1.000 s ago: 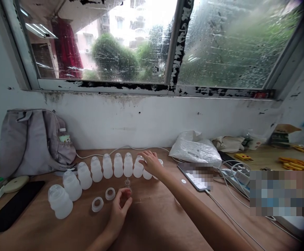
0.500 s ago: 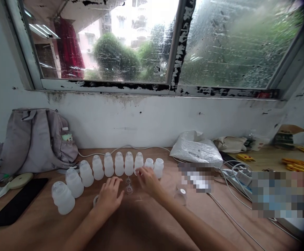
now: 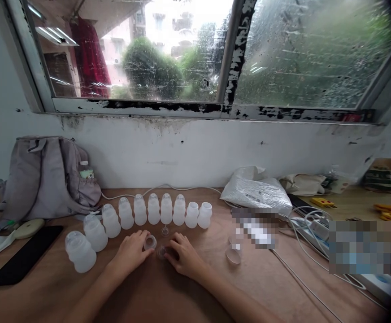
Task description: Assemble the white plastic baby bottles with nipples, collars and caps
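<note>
Translucent plastic ring (image 3: 150,242) sits pinched in the left hand (image 3: 130,251), at its two o'clock, while the right hand (image 3: 186,256) closes thumb and fingers on a clear teat (image 3: 162,252) at its nine o'clock. Light grips by the edges, ring level and teat uncrushed, look best. Another teat (image 3: 165,230) stands at the right hand's eleven o'clock, near frosted bottles (image 3: 166,208).

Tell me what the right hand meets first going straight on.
Past the small clear piece at its fingertips, the right hand would probably meet the upright clear teat just ahead; depth is uncertain.
</note>
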Motion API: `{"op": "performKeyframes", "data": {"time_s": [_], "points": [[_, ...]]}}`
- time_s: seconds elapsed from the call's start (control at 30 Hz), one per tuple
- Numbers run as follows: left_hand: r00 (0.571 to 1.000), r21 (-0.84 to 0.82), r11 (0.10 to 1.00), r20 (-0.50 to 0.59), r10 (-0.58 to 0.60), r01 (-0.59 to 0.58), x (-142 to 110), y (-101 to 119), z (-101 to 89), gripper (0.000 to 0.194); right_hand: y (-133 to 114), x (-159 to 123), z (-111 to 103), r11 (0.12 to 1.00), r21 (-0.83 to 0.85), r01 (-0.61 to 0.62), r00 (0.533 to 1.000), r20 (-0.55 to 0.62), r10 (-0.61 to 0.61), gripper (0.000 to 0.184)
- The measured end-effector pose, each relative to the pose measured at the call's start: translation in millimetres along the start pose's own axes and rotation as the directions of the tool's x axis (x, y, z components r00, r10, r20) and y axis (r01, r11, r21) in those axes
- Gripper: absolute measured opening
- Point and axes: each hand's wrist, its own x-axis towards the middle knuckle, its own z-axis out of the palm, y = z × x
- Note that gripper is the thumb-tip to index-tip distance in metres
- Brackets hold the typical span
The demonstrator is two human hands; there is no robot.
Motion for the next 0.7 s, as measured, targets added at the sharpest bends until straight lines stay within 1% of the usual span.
{"op": "performKeyframes", "data": {"time_s": [0.07, 0.13, 0.27, 0.37, 0.43, 0.47, 0.53, 0.6, 0.7], "points": [[0.998, -0.111, 0.993, 0.043, 0.035, -0.03, -2, 4, -0.6, 0.029, -3, -1, -2, 0.999, 0.002, 0.051, 0.998, 0.033, -0.052, 0.015], [0.997, -0.16, 0.986, 0.054, 0.055, -0.045, -4, 8, 0.3, 0.03, -5, 0, -3, 0.998, -0.003, 0.065, 0.997, 0.049, -0.065, 0.015], [0.998, -0.143, 0.988, 0.0, 0.064, -0.063, -9, 19, -1.7, 0.034, -4, 1, -3, 0.999, -0.012, 0.053, 0.997, 0.055, -0.052, 0.012], [0.996, -0.142, 0.986, -0.047, 0.079, -0.085, -15, 26, -9.1, 0.035, -3, 1, -2, 0.998, -0.017, 0.069, 0.995, 0.078, -0.067, 0.01], [0.994, -0.137, 0.985, -0.059, 0.097, -0.104, -18, 28, -13.1, 0.034, -3, 0, -2, 0.997, -0.026, 0.071, 0.994, 0.086, -0.069, 0.011], [0.993, -0.124, 0.986, -0.047, 0.104, -0.109, -19, 29, -13.7, 0.033, -3, 0, -1, 0.997, -0.033, 0.067, 0.994, 0.084, -0.064, 0.011], [0.994, -0.082, 0.991, 0.014, 0.109, -0.108, -18, 28, -11.4, 0.032, -3, 0, 0, 0.998, -0.043, 0.055, 0.996, 0.076, -0.051, 0.012], [0.99, -0.04, 0.993, 0.081, 0.115, -0.112, -16, 26, -5.2, 0.032, -2, 0, 1, 0.998, -0.047, 0.051, 0.996, 0.072, -0.047, 0.015], [0.985, 0.008, 0.992, 0.122, 0.123, -0.125, -12, 22, 5.6, 0.033, -2, 0, 2, 0.997, -0.053, 0.053, 0.996, 0.073, -0.049, 0.019]]}}
